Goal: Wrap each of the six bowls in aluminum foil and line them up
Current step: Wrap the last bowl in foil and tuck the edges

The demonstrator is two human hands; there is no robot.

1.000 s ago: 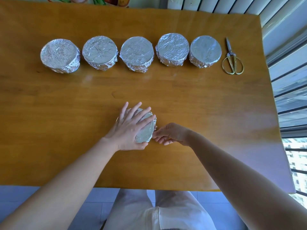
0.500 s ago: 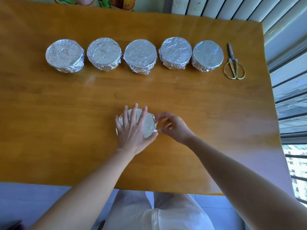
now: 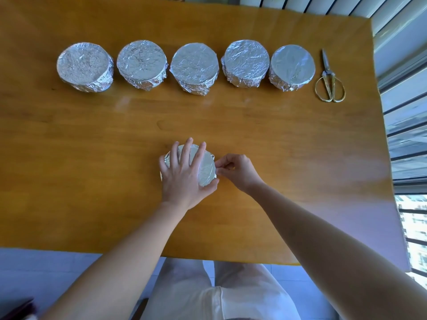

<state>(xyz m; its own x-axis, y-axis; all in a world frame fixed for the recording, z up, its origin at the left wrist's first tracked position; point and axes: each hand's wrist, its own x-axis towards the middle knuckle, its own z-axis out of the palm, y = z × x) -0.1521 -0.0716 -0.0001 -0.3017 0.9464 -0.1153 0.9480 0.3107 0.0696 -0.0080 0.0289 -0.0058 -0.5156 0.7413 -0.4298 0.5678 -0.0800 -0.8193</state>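
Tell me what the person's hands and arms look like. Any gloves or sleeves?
No gloves, and no sleeves in view. The left hand and right hand are bare, with no rings I can see. The left arm and right arm carry no watch or bracelet. The person wears pale trousers.

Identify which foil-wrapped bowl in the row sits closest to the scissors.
The rightmost bowl of the five, just left of the scissors; the rest lie farther left.
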